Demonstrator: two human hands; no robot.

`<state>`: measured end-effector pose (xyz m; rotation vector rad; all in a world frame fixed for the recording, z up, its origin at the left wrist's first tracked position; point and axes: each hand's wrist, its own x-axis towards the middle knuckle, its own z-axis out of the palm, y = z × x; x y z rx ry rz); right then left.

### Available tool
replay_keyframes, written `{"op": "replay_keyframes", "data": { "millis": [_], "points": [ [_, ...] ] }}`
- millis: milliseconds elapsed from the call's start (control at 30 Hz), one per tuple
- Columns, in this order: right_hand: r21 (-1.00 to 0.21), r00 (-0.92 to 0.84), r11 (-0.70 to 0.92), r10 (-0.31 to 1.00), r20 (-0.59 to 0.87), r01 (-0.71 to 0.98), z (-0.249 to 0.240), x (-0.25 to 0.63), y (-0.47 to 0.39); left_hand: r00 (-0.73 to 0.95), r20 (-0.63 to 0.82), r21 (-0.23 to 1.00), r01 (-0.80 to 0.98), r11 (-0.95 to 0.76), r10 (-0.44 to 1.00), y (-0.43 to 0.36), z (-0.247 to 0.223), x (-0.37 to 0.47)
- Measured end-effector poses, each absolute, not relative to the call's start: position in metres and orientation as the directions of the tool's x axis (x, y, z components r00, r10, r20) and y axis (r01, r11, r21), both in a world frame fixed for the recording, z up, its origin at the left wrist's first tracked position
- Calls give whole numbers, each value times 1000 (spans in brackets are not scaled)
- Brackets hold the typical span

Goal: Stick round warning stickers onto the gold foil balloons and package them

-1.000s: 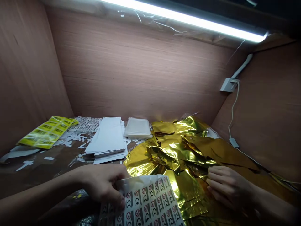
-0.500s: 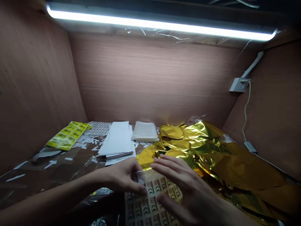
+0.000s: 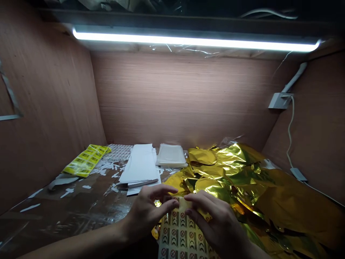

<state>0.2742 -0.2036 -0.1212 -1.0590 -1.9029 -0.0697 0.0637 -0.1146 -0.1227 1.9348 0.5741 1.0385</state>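
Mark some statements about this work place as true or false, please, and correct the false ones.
1. The left hand and the right hand are both at the pale sheet with rows of red and dark printed symbols. True.
2. The pile of glossy gold foil lies left of the stack of white rectangular paper. False: the pile lies to its right.
3. The square, whitish translucent stack is between the white paper and the gold pile. True.
4. The long white tube light is off. False: it shines brightly.
5. The bright yellow sheet with dark print is left of the white paper. True.
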Motion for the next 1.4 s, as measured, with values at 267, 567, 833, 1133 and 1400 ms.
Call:
{"op": "replay_keyframes", "data": {
  "millis": [267,567,833,1133,1400],
  "points": [
    [-153,-282,674,490,825,723,-108,267,-217,419,812,481,-88,-873,405,-138,-124,61],
    [-408,-163,649,636,755,642,-123,266,-220,423,812,498,-144,-855,402,-141,-126,68],
    [-645,-59,476,829,557,598,-121,263,-225,474,781,506,-97,-857,407,-145,-121,68],
    [-661,-34,479,823,567,577,-124,260,-228,519,761,508,-102,-855,390,-147,-125,68],
    [-538,-86,552,745,662,637,-123,261,-230,523,764,484,-78,-871,378,-144,-130,68]
  ]
}}
